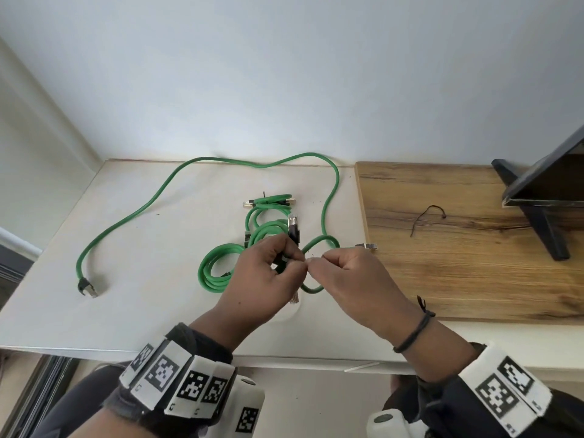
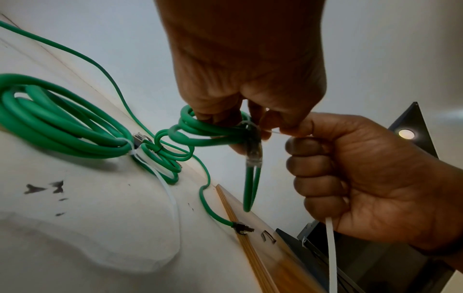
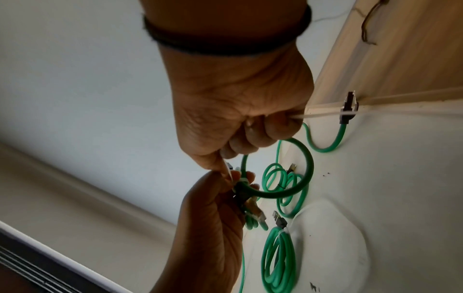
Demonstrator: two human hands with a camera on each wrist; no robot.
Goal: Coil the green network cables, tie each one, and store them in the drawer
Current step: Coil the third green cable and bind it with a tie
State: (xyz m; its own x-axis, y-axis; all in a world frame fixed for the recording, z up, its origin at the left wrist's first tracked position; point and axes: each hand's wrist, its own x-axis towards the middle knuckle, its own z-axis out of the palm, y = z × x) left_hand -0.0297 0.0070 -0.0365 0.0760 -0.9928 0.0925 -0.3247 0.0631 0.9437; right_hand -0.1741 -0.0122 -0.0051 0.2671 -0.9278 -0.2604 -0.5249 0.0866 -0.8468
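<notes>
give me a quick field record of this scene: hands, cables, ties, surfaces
left hand: left hand grips the small coiled cable at its tie point
right hand: right hand pulls the white zip tie tail, its grip closed round it
tied coils: large coil with a white tie; small bundle with a dark tie, both on the table
loose cable: long green cable uncoiled across the white table
other: wooden board with a dark string; black stand
drawer: not visible
</notes>
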